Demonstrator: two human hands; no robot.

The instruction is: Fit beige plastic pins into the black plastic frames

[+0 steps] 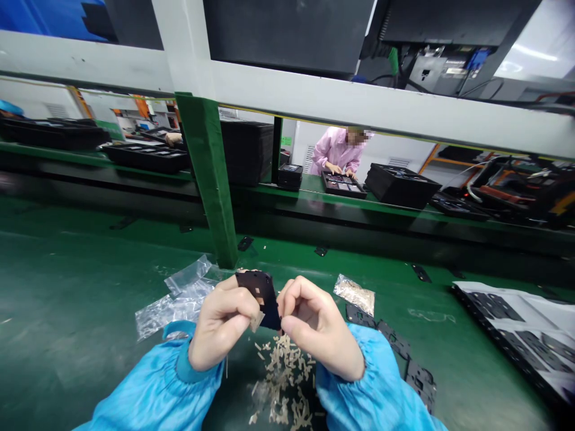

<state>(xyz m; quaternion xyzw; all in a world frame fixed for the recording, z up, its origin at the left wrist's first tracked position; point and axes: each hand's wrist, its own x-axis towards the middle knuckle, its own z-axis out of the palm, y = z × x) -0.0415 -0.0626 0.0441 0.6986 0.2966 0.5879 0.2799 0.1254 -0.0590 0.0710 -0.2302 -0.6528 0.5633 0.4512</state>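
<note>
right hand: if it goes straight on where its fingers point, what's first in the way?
The right hand points toward the left hand, so first comes the black part that both pinch. The left hand is probably next, though depth is unclear.

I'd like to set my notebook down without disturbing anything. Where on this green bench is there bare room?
The widest bare patch of green mat lies far left, beyond the clear bags. Another lies between the small bag and the tray at right. The middle is crowded: left hand and right hand pinch a black part over tan strips.
</note>
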